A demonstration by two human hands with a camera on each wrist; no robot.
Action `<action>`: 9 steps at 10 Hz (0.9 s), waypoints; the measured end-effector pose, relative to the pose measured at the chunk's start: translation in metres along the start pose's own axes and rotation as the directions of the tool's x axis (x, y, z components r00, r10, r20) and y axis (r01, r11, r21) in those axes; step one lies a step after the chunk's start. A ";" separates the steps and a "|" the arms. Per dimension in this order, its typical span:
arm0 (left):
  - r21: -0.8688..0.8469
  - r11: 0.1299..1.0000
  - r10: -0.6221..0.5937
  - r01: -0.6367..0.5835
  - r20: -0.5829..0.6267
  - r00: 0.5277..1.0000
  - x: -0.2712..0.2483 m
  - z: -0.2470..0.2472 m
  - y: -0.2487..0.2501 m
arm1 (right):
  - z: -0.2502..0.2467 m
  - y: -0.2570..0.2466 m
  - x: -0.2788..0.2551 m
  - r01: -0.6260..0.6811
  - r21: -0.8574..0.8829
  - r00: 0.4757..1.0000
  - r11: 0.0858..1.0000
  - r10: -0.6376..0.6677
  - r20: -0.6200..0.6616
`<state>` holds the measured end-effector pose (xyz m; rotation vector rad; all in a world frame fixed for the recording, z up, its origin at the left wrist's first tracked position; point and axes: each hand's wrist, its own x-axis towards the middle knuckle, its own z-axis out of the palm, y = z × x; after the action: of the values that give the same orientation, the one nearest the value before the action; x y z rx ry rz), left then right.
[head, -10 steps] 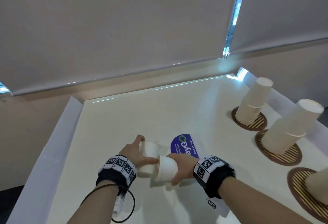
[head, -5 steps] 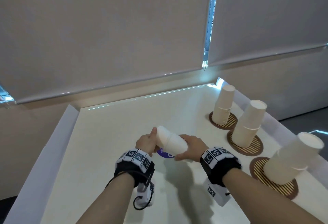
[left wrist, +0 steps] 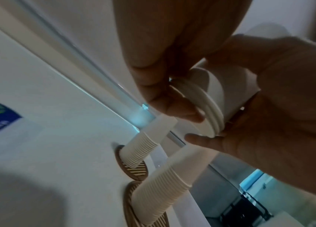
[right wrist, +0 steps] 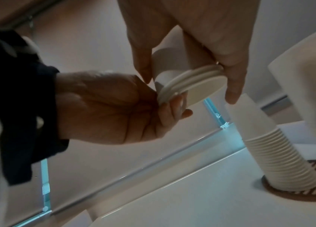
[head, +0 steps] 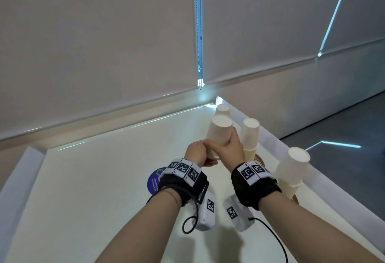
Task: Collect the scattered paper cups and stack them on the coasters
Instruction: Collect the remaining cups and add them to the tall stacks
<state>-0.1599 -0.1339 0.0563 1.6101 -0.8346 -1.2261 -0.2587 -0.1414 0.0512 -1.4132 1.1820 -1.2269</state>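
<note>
nested paper cups [head: 218, 135], white, upside down, tilted, held off the table with right hand [head: 229, 150] fingers round the wall and left hand [head: 194, 152] fingertips at the rims. just beyond the fingers three tall inverted cup stacks [head: 250, 135] stand on brown striped coasters [right wrist: 308, 188].

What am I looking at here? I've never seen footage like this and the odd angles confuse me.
No machine: a person wears one camera on the head and one on each wrist. The head view looks down at a white table; the wrist views look up along the fingers. The right hand grips a small nested stack of upside-down paper cups, and the left hand pinches its rims. Along the table's right side, taller cup stacks stand on round striped coasters. A blue sticker lies on the table.
</note>
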 end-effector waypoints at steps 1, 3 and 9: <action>0.071 0.990 0.118 -0.123 0.067 0.991 0.005 0.024 0.011 | -0.020 0.000 0.011 0.005 0.001 0.991 1.000 -0.005 -0.135; 0.205 0.908 0.352 -0.366 0.100 0.931 0.016 0.067 0.044 | -0.055 -0.007 0.045 0.098 -0.060 0.935 0.993 -0.113 -0.337; 0.430 0.589 0.528 -0.684 0.436 0.729 0.074 0.099 0.018 | -0.071 0.081 0.107 -0.256 -0.286 0.936 0.923 0.163 -0.310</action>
<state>-0.2339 -0.2329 0.0396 1.3795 -1.9052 -0.6973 -0.3314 -0.2617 -0.0057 -1.3231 1.7532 -1.1413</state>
